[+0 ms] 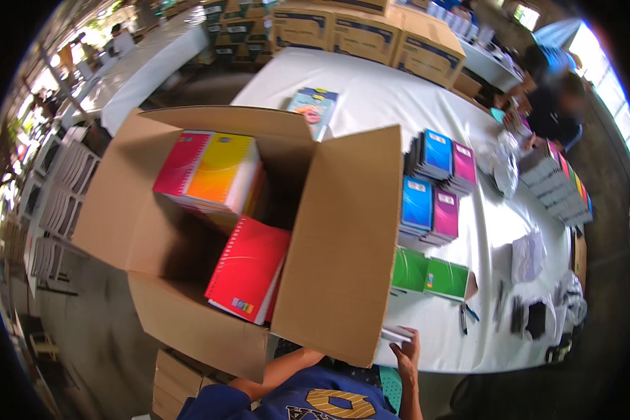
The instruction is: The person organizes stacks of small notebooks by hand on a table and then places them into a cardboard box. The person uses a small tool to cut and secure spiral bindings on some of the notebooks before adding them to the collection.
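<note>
Right hand [406, 350] — fingers up, gripping a thin white booklet [396, 334] — beside the cardboard box [343, 245].

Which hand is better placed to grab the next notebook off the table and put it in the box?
The right hand, probably. It rests at the table edge near the green notebooks. The left forearm is under the cardboard box, its hand hidden.
</note>
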A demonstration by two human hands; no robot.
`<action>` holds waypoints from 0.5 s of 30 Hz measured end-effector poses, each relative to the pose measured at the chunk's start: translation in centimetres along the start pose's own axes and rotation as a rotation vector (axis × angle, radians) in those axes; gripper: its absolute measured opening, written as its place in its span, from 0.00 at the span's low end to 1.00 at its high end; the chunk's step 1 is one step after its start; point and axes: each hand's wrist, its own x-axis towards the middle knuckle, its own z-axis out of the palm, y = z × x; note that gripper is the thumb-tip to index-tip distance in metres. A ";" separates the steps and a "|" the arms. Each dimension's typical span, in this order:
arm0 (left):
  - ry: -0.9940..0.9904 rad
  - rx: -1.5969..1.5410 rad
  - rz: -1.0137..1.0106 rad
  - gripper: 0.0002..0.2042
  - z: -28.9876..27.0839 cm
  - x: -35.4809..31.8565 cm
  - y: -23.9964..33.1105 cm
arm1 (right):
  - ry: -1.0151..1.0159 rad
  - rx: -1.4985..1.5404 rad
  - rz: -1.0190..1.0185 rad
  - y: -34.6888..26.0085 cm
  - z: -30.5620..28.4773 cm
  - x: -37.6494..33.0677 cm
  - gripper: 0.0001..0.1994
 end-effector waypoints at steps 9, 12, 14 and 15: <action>-0.042 -0.003 -0.067 0.41 2.1 2.3 1.6 | -0.242 -0.269 -0.132 0.1 -7.0 2.8 0.08; -0.012 -0.268 -0.205 0.43 4.3 3.5 1.5 | -0.408 -0.251 -0.036 1.2 -8.3 4.6 0.15; -0.147 0.076 0.034 0.44 5.4 3.8 0.9 | -0.421 -0.312 -0.086 2.3 -9.9 4.9 0.18; -0.138 0.020 -0.035 0.42 5.6 4.2 1.8 | -0.435 -0.314 -0.101 1.7 -10.4 4.9 0.18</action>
